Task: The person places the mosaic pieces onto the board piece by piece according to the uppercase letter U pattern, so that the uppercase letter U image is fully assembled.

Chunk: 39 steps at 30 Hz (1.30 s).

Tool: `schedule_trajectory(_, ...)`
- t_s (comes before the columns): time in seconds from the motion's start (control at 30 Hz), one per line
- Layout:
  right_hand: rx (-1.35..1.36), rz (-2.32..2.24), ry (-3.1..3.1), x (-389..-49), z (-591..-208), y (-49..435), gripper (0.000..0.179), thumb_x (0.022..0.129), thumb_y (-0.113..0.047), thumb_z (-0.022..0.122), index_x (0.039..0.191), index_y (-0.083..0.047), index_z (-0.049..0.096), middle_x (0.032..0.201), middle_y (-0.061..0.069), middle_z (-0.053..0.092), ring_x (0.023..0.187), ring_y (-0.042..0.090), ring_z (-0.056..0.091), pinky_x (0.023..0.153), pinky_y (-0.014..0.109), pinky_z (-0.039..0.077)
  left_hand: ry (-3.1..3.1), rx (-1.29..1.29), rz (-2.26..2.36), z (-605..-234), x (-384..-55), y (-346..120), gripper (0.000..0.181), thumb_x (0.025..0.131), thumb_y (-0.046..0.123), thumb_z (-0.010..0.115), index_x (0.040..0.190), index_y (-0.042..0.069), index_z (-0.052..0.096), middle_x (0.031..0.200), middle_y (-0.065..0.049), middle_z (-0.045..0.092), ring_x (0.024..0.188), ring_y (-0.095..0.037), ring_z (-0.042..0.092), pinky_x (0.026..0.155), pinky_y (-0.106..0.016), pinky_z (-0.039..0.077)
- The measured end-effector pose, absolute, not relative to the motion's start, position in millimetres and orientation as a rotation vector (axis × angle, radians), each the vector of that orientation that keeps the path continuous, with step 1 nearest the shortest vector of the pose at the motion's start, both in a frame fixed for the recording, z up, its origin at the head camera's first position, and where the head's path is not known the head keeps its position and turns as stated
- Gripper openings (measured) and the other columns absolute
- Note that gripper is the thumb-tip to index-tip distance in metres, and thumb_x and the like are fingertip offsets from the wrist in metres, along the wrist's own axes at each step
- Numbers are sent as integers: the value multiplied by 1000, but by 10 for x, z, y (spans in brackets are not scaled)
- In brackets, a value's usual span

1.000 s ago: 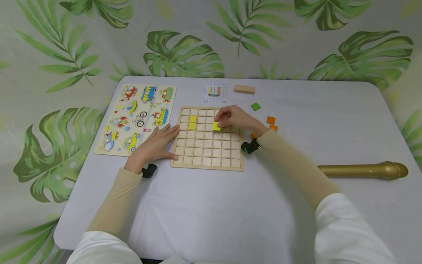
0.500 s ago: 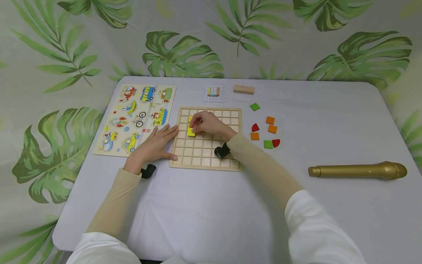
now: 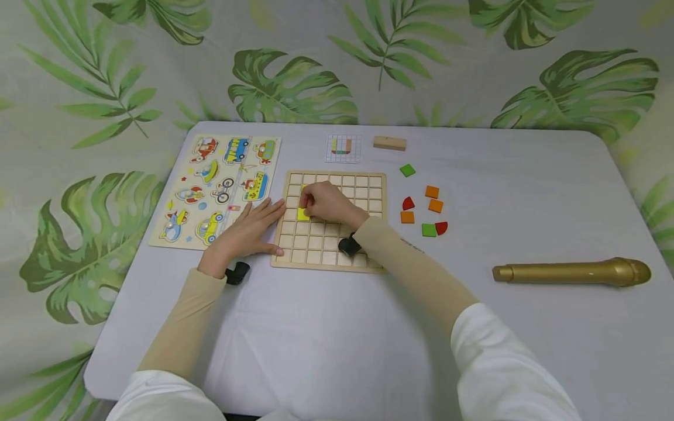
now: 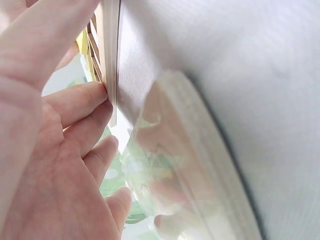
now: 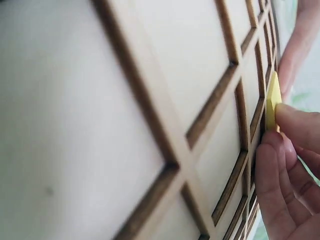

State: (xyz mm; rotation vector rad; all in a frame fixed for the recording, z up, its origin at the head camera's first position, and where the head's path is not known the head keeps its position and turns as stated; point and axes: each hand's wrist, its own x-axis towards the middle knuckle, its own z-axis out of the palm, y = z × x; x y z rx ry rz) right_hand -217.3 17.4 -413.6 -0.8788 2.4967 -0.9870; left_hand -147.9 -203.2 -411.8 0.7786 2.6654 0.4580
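Observation:
My right hand (image 3: 327, 202) pinches a yellow square tile (image 3: 303, 214) between thumb and fingers over the left part of the wooden grid board (image 3: 337, 269). In the right wrist view the yellow tile (image 5: 272, 102) stands tilted against the grid's ridges, with the right hand (image 5: 285, 185) at its edge. Behind the fingers, other yellow tiles are mostly hidden in the same column. My left hand (image 3: 248, 234) lies with spread, fairly straight fingers against the board's left edge. In the left wrist view, the left hand's (image 4: 60, 145) fingertips touch the board's side (image 4: 111, 60).
Right of the board lie loose orange squares (image 3: 407, 217), green squares (image 3: 429, 230) and red quarter-rounds (image 3: 441, 228). A pattern card (image 3: 343, 148) and wooden block (image 3: 389, 143) sit behind. A vehicle puzzle board (image 3: 185, 169) lies left, a gold microphone (image 3: 571, 272) right.
My right hand has carried the yellow tile leftward across the board, then slightly nearer to me, to the cell below the other yellow tiles. The left hand has stayed in place.

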Motion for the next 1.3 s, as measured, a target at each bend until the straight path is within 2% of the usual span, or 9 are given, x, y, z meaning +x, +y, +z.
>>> schedule_trajectory(0.2, -921, -952, 2525, -2166, -4142, 182, 6, 86, -1, 64, 83, -6, 66, 76, 4, 62, 70, 15, 54, 66, 24, 45, 2668, 786, 466, -4128, -1485, -2035, 101, 77, 37, 78, 151, 0, 21, 157, -14, 17, 144, -35, 2, 113, -54, -4)
schedule_trajectory(0.37, -817, -1125, 2417, -2222, -4156, 355, 3, 86, -5, 66, 88, -6, 68, 83, 4, 63, 76, 16, 55, 69, 25, 46, 2673, 793, 463, -4135, -1487, -2035, 101, 77, 37, 78, 151, 0, 21, 157, -14, 17, 144, -36, 3, 113, -54, -4)
schedule_trajectory(0.63, -622, -1348, 2259, -2360, -4109, 864, 11, 88, -8, 68, 96, -1, 67, 93, 9, 63, 78, 21, 56, 72, 29, 47, 2669, 788, 483, -4139, -1488, -2033, 102, 76, 36, 79, 151, 0, 21, 157, -14, 17, 144, -35, 2, 114, -53, -5)
schedule_trajectory(0.87, -508, -1474, 2255, -2482, -4118, 1347, 17, 87, -4, 68, 100, 6, 66, 92, 9, 65, 77, 17, 56, 74, 26, 46, 2672, 789, 476, -4137, -1487, -2029, 103, 75, 36, 79, 151, 0, 21, 157, -14, 17, 144, -35, 3, 113, -53, -5)
schedule_trajectory(1.03, -402, -1536, 2224, -2499, -4079, 1638, 21, 88, -4, 68, 103, 10, 63, 89, 9, 65, 78, 20, 60, 75, 28, 53, 2670, 787, 473, -4129, -1482, -2025, 102, 75, 36, 79, 151, 0, 21, 157, -14, 17, 144, -35, 3, 113, -54, -5)
schedule_trajectory(1.3, -339, -1512, 2268, -2465, -4017, 2077, 24, 90, -8, 66, 105, 9, 62, 96, 12, 65, 82, 23, 59, 76, 29, 54, 2666, 778, 475, -4120, -1478, -2021, 102, 75, 36, 79, 151, 0, 21, 157, -14, 16, 144, -35, 2, 113, -53, -5)
